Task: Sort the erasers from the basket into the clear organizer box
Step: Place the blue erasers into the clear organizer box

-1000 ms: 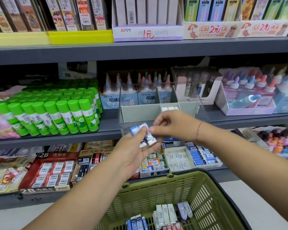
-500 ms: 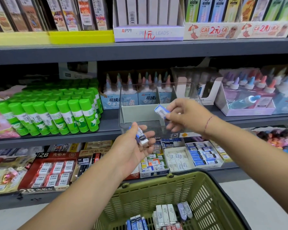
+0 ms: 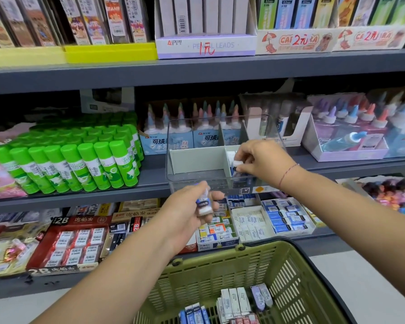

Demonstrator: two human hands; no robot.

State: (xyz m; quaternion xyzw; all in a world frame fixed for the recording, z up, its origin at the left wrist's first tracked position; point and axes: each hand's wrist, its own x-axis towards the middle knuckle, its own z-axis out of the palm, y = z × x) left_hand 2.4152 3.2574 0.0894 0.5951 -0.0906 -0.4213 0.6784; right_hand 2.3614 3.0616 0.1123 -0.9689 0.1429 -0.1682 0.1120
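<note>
Right hand (image 3: 264,160): fingers (image 3: 243,157) pinch one blue-sleeved eraser (image 3: 237,165) end-on, inside the clear organizer box (image 3: 197,183), in its right-side compartment, just beside the grey divider (image 3: 227,164). White erasers already stand at the back of that compartment.

Left hand (image 3: 187,213): fingers curl round a second eraser (image 3: 204,203), held in front of the box and below its front wall. More erasers (image 3: 234,300) wait in the green basket (image 3: 220,265), well below the box.

Risks, as judged:
- The pinch is narrow and on the eraser's end. If it twists on release, it may lie crooked or knock over the row behind it.
- The box sits at the shelf's front edge. A push from my wrist against its wall could shift it.
- Beneath the box lie display trays of similar erasers. If my left grip loosens, that eraser falls among shop stock and is hard to tell apart.
</note>
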